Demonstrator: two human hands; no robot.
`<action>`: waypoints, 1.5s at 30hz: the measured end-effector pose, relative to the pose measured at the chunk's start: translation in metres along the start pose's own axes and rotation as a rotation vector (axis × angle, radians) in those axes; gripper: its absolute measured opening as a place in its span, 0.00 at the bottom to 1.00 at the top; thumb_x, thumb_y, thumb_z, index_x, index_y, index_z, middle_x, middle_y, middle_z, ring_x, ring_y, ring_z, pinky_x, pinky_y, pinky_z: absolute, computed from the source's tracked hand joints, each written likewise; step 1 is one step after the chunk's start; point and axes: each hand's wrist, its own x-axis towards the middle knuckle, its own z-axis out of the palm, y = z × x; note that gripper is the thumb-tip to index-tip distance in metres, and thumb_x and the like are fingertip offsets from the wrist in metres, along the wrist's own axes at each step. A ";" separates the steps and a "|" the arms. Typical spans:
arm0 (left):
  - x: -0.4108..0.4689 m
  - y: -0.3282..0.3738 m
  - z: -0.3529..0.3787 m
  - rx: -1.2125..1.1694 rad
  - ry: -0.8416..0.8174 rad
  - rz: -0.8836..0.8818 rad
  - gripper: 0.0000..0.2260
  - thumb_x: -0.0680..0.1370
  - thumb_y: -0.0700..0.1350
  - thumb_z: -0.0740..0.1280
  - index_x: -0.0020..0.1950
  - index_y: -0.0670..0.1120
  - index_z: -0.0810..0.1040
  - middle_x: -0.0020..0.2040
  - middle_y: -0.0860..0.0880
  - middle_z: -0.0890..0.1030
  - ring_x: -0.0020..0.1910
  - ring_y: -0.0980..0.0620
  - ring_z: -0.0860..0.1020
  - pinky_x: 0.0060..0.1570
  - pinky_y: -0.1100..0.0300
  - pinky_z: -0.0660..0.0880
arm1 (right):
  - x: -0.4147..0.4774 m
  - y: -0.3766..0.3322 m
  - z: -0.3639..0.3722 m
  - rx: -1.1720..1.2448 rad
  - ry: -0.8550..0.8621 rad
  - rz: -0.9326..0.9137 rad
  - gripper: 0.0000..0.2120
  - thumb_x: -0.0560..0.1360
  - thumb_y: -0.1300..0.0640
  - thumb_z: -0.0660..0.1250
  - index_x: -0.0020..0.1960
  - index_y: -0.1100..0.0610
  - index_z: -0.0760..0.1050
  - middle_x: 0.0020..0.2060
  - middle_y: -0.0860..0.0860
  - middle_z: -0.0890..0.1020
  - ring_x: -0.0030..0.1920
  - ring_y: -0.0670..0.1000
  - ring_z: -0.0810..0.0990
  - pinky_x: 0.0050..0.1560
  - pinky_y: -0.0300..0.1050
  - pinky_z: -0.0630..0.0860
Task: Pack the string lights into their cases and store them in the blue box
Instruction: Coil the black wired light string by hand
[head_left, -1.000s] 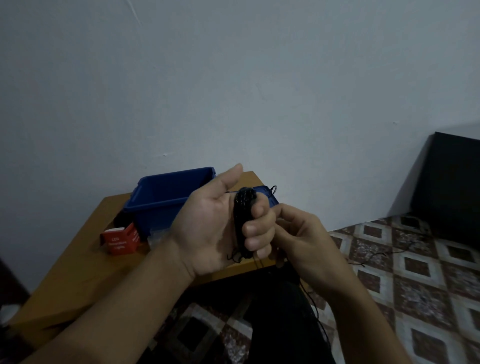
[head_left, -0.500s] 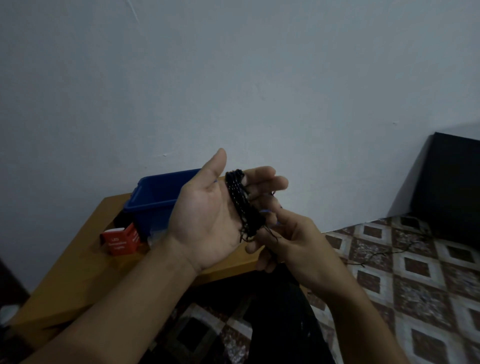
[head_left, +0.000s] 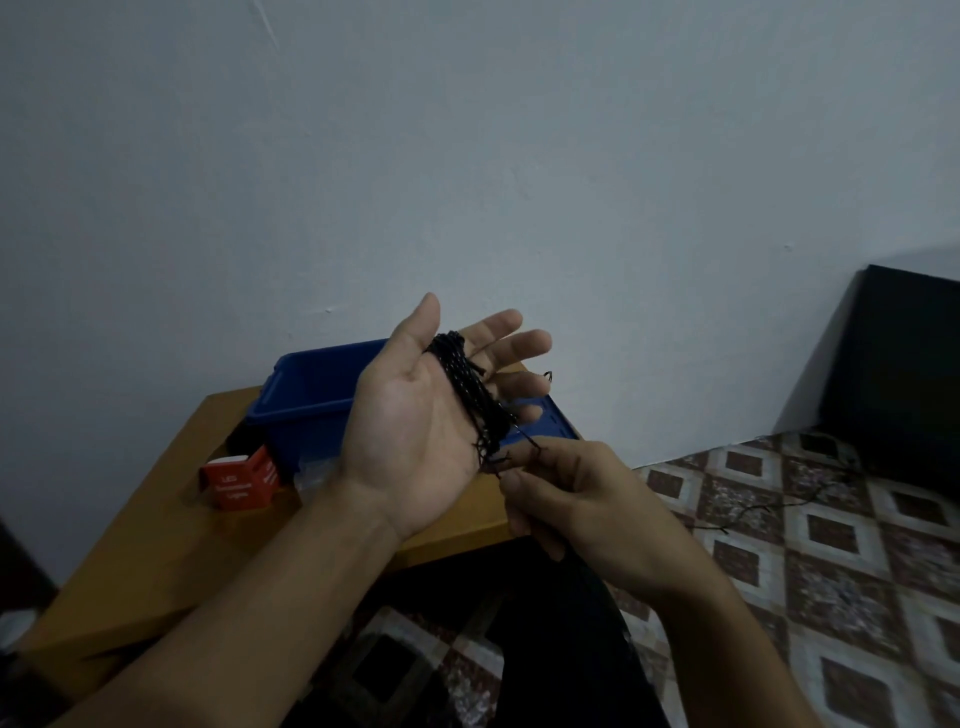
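Dim room. Plain pale grey wall (head_left: 467, 156) behind; floor of brown-and-white diamond-patterned tiles (head_left: 831, 571) to the right.

Far left: light brown wooden table (head_left: 156, 545), set against the wall. On it stands a small red cardboard case with white lettering (head_left: 236, 480), text too blurred to read. Just right of the case and close against it sits the blue rectangular plastic box (head_left: 311, 395), top open, inside not visible from here.

Centre, held above the table's near edge: left hand (head_left: 415, 431), palm up, thumb raised, fingers straight and slightly spread. The black string lights (head_left: 470, 395) are wound in a tight coil around those fingers, running slantwise across the base of them. The fingers do not curl on the coil; it just sits looped on them. So the lights are on the hand, not in the case or the box.

Just right and lower: right hand (head_left: 576, 499), fingers curled, thumb and fingertips pinching the thin loose strand where it leaves the bottom of the coil.

Further right: a length of thin black wire (head_left: 753, 512) lies on the tiles. Whether it joins the coil, cannot tell.

Far right: a large black boxy object (head_left: 904, 374) against the wall.
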 end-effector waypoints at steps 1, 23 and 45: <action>0.000 0.000 0.000 -0.004 0.010 0.006 0.29 0.80 0.61 0.54 0.67 0.40 0.74 0.56 0.42 0.83 0.46 0.46 0.80 0.48 0.51 0.77 | 0.000 0.000 0.000 -0.009 -0.002 -0.002 0.07 0.83 0.58 0.63 0.53 0.55 0.80 0.34 0.51 0.82 0.30 0.54 0.72 0.32 0.44 0.71; 0.008 -0.008 -0.006 0.402 0.065 -0.057 0.44 0.71 0.70 0.48 0.80 0.46 0.58 0.66 0.51 0.79 0.67 0.52 0.74 0.69 0.51 0.64 | -0.003 -0.009 -0.001 0.257 0.187 -0.059 0.16 0.76 0.51 0.69 0.31 0.51 0.71 0.26 0.48 0.66 0.26 0.47 0.59 0.26 0.39 0.58; 0.003 -0.014 -0.015 0.896 -0.173 -0.400 0.40 0.76 0.74 0.41 0.36 0.42 0.76 0.30 0.45 0.67 0.26 0.51 0.65 0.36 0.56 0.69 | -0.001 -0.009 -0.003 0.229 0.369 -0.269 0.07 0.78 0.59 0.67 0.47 0.62 0.79 0.26 0.43 0.73 0.25 0.41 0.66 0.27 0.33 0.64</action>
